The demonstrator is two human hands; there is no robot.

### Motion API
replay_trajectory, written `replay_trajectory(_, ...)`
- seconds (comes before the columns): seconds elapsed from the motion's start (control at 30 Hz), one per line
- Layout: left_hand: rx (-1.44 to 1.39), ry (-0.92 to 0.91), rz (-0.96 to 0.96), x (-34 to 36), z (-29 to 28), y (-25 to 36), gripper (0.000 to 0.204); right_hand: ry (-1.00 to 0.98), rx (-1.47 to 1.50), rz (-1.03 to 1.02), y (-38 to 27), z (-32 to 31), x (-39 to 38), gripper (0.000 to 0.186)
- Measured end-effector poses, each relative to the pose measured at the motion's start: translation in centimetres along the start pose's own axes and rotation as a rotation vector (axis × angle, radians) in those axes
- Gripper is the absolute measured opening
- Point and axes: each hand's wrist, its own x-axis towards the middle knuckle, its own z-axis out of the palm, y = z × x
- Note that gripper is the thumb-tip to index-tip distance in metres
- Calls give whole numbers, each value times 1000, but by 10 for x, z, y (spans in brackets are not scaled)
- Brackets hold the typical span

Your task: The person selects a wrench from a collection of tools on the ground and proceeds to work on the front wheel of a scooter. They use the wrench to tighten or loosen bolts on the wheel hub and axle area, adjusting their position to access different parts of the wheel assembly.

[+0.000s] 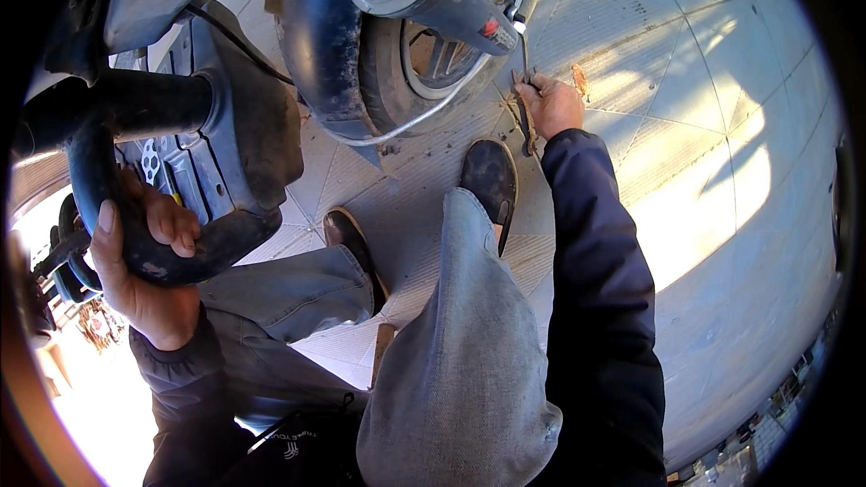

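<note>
My left hand (153,298) is closed around a thick black tubular bar (227,242) on the left side of a motorbike, thumb on one side and fingers on the other. Beyond it, my right hand (556,108) is closed on a thin dark metal rod (526,54) beside the wheel. The rod's upper end meets a silver fitting (519,25) at the lower end of the fork leg (460,13). A dark, narrow piece (524,126) hangs below my fingers; whether it belongs to the rod I cannot tell.
The spoked wheel (383,68) and black mudguard (316,45) stand at the top, with a grey cable (433,114) curving past them. A dark body panel (257,117) is near my left hand. My shoes (490,182) are on the tiled floor (686,117), where a brown scrap (579,81) lies.
</note>
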Motion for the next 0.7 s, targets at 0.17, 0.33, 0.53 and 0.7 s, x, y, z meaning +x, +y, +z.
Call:
replay_trajectory(0.17,15,-2,8,0,-1,0,46,147,-173,-109,10,-1,24,26)
replay_trajectory(0.33,6,-7,2,0,0,1,47,281,-278,-153,18,0,47,30)
replay_trajectory(0.53,7,-8,2,0,2,1,45,285,-168,-197,25,12,38,22)
replay_trajectory(0.7,47,3,21,-1,4,2,44,422,-206,-230,32,-4,24,19)
